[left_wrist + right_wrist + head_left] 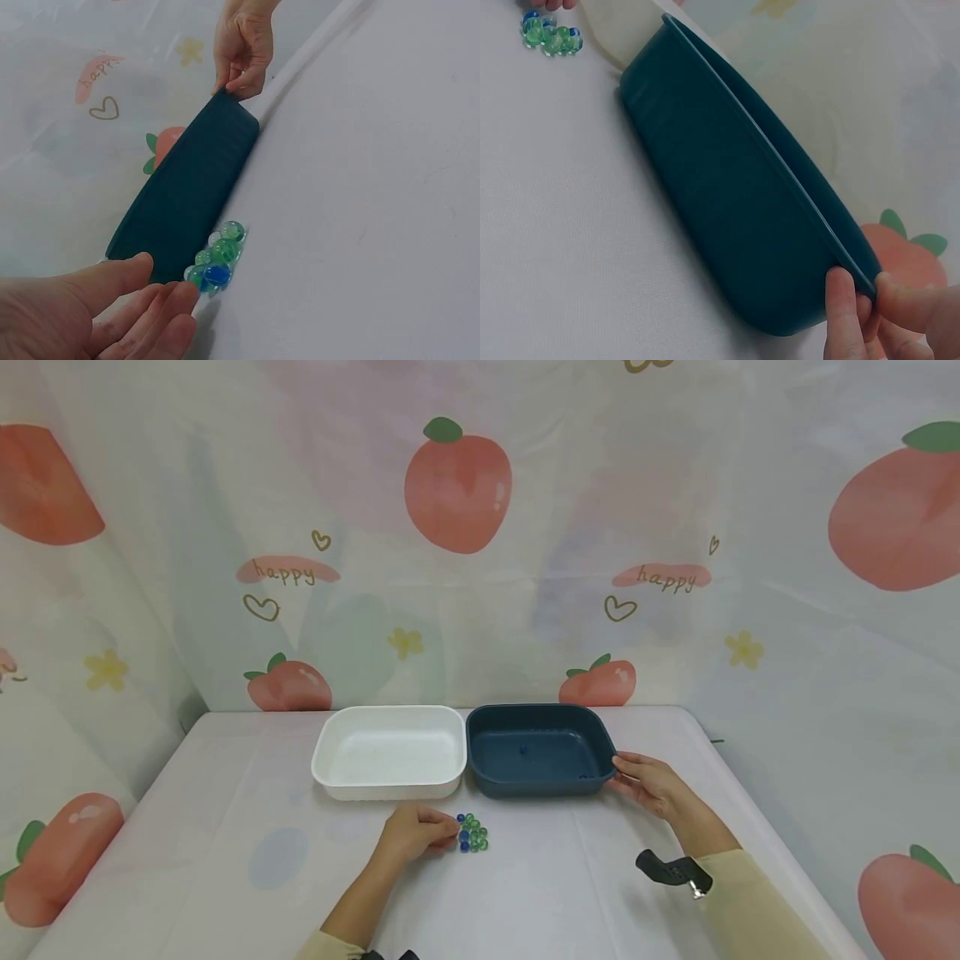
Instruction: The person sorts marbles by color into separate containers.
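My head view looks forward and down across the desk (555, 885); both closer wrist views share the blue tub (705, 187).

It cannot be told whether the left hand (416, 835) touches the marbles (474, 834), bunched too tightly to count. The dark spots (523, 749) inside the blue tub (540, 788) are too small to identify. The head picture's edge cuts off the left sleeve (330, 947) and right sleeve (761, 902). In the right wrist view, the white tub (619, 30) is cropped and partly hidden behind the blue one.

Peach-print backdrop (480, 627) behind white tablecloth (547, 885).
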`<state>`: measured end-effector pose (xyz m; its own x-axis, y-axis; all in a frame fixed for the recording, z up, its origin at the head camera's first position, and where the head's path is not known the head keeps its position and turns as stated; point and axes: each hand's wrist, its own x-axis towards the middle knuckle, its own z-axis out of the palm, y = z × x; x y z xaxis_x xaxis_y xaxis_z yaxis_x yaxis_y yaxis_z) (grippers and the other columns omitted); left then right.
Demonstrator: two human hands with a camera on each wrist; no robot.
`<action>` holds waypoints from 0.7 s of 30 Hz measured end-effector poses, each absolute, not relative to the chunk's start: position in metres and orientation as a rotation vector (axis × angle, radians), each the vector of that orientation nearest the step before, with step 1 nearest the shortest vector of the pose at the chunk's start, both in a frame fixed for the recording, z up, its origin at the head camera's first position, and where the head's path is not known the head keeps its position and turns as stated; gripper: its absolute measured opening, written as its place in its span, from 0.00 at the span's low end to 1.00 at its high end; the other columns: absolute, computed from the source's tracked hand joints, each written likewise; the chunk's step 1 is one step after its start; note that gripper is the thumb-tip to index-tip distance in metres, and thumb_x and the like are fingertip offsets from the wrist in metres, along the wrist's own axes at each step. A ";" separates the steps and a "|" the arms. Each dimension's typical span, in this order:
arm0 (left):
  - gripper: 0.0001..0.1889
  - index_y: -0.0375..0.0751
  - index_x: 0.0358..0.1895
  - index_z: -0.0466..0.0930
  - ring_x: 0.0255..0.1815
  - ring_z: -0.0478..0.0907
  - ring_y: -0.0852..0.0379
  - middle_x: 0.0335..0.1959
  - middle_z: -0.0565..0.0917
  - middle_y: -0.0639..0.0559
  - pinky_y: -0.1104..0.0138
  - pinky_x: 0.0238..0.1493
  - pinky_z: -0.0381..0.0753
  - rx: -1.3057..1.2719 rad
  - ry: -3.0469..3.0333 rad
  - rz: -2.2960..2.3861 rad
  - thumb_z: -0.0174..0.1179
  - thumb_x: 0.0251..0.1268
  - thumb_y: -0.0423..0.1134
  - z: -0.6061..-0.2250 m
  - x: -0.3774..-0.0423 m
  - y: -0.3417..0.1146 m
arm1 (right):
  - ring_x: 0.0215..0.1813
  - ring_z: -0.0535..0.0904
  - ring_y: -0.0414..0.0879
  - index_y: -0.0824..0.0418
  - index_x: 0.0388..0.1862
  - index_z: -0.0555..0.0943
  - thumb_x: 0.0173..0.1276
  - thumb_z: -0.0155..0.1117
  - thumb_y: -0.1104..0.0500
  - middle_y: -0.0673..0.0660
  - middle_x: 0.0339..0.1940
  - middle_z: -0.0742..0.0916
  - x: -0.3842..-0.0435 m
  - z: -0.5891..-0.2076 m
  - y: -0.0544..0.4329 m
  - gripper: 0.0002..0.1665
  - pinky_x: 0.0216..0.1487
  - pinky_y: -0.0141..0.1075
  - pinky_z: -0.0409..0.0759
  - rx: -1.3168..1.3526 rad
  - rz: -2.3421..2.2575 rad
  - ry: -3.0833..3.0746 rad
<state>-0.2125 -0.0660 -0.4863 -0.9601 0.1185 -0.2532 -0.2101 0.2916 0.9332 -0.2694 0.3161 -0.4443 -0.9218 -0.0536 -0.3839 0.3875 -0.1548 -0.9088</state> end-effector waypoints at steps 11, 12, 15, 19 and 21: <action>0.11 0.32 0.39 0.87 0.32 0.87 0.56 0.30 0.89 0.46 0.65 0.36 0.88 -0.104 2.268 1.738 0.70 0.57 0.37 -0.496 -0.207 -0.069 | 0.40 0.81 0.39 0.75 0.76 0.49 0.76 0.53 0.64 0.52 0.40 0.81 -0.270 -0.444 0.315 0.38 0.47 0.31 0.86 0.382 -2.146 1.828; 0.11 0.32 0.39 0.87 0.32 0.87 0.56 0.30 0.89 0.47 0.65 0.36 0.88 -0.105 2.276 1.739 0.71 0.57 0.37 -0.497 -0.207 -0.068 | 0.40 0.81 0.39 0.75 0.76 0.49 0.76 0.53 0.64 0.52 0.41 0.81 -0.270 -0.444 0.315 0.38 0.47 0.32 0.86 0.374 -2.146 1.826; 0.11 0.33 0.38 0.87 0.31 0.86 0.57 0.29 0.89 0.47 0.66 0.35 0.88 -0.106 2.315 1.731 0.71 0.56 0.37 -0.496 -0.207 -0.066 | 0.40 0.81 0.39 0.75 0.76 0.50 0.76 0.53 0.64 0.52 0.40 0.81 -0.270 -0.444 0.315 0.37 0.47 0.32 0.86 0.376 -2.144 1.829; 0.09 0.33 0.36 0.87 0.28 0.86 0.57 0.26 0.88 0.48 0.67 0.32 0.87 -0.095 2.395 1.713 0.72 0.55 0.36 -0.496 -0.209 -0.062 | 0.40 0.82 0.39 0.75 0.75 0.51 0.76 0.54 0.63 0.52 0.40 0.81 -0.271 -0.444 0.316 0.37 0.47 0.32 0.86 0.389 -2.143 1.831; 0.09 0.33 0.35 0.87 0.26 0.86 0.57 0.25 0.88 0.48 0.67 0.30 0.87 -0.085 2.437 1.699 0.73 0.54 0.35 -0.496 -0.210 -0.059 | 0.40 0.82 0.39 0.75 0.75 0.51 0.76 0.54 0.63 0.53 0.40 0.81 -0.271 -0.445 0.316 0.37 0.47 0.32 0.86 0.392 -2.140 1.832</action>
